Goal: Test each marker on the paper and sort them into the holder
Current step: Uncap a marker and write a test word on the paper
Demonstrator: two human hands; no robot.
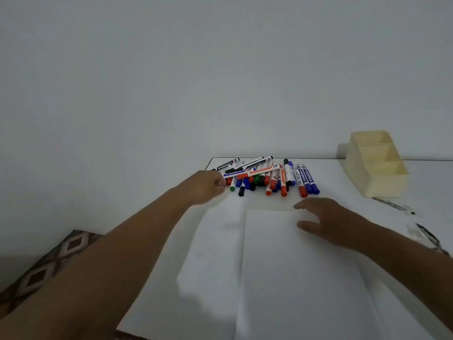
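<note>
**Dozens of light markers, one easy pinch**

Dozens of markers lie heaped at the far edge of the table, capped in red, blue, black and green, some stacked crosswise on others. I judge each one light, stiff and smooth-barrelled, so it should lift with a plain thumb-and-finger pinch at mid-barrel; taken there it stays balanced, and the cap end stays free for pulling off. The crossed ones on top should come first, since dragging one from beneath would likely roll its neighbours toward the table's edge. The few lying parallel at the right side of the heap look easiest to single out.

My left hand is at the left end of the heap, fingers curled in, fingertips right beside a green-capped marker; whether I have closed on anything I cannot tell. My right hand hovers or rests, fingers spread and loose, holding nothing, over the far right corner of the paper, which lies flat and unmarked just this side of the heap.

Well to the right stands the cream holder, three stepped compartments, with no markers showing in it.
</note>
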